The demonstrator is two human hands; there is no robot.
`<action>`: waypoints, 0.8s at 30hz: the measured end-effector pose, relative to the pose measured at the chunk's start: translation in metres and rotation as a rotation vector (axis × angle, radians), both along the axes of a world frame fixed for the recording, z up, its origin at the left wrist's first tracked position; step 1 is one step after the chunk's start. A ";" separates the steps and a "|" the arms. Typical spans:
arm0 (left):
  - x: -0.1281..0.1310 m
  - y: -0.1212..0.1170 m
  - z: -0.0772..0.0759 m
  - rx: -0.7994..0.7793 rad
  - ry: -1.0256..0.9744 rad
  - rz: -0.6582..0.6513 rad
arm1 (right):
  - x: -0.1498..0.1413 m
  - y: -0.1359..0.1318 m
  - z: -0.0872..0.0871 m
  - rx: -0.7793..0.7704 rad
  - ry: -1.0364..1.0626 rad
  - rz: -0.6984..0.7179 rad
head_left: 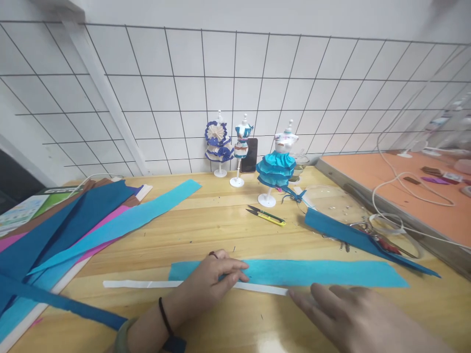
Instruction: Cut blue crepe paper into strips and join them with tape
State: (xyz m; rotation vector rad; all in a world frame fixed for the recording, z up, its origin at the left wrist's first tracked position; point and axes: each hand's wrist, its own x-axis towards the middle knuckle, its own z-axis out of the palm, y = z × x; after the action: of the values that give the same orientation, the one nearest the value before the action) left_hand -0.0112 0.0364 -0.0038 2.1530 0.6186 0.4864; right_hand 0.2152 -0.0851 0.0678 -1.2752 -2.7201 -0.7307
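A long turquoise crepe paper strip (316, 273) lies flat on the wooden table (206, 225). Along its near edge runs a narrow white tape strip (140, 284). My left hand (211, 279) rests on the turquoise strip's left part, fingers together and pressing down on the paper and tape. My right hand (353, 318) lies at the lower right, fingers stretched out flat, the index fingertip touching the tape's right end.
Three small dress mannequins (274, 169) in paper outfits stand at the back near a wire grid wall. Yellow thread snips (267, 215) lie mid-table. Crepe sheets (73, 220) pile at the left. A dark blue strip (353, 238), scissors and a clear dish sit right, by an orange board (397, 181) with cables.
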 end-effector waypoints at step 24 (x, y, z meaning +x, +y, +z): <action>0.000 -0.004 -0.001 0.159 0.082 0.009 | 0.028 0.005 -0.039 -0.237 0.082 -0.157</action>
State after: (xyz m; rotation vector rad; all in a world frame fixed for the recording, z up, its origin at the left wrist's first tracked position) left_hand -0.0114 0.0322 -0.0045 2.3307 0.6542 0.4674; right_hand 0.2430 -0.0802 0.0291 -1.5429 -2.7271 -0.3626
